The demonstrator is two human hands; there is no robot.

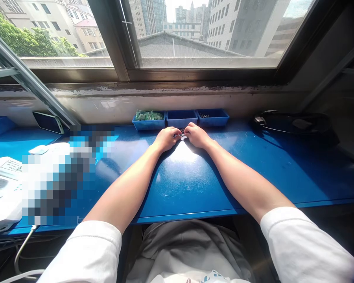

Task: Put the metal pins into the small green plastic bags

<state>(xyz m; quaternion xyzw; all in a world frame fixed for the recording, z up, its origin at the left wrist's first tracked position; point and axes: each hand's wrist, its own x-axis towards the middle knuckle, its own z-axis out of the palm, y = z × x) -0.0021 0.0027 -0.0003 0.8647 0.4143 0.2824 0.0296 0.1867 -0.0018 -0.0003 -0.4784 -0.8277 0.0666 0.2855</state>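
My left hand [166, 138] and my right hand [197, 135] meet fingertip to fingertip above the blue table, just in front of the middle bin. Both are closed in a pinch. Between the fingertips shows a tiny part [182, 136], pale and dark, too small to name. Which hand grips it, or whether each has its own piece, is unclear. Right behind my hands stand three blue bins in a row: the left bin [149, 125] has green circuit boards [149, 115], the middle bin [182, 114] is partly behind my fingers, and the right bin [216, 121] contains small dark pins [204, 116].
The blue table [177, 188] runs below a window. On its left lie a phone [48, 122], white boxy items [2, 188], a blurred-out area and another blue bin [0, 125]. A dark object [295, 124] lies at the right. A metal bar [38, 86] slants down at the left.
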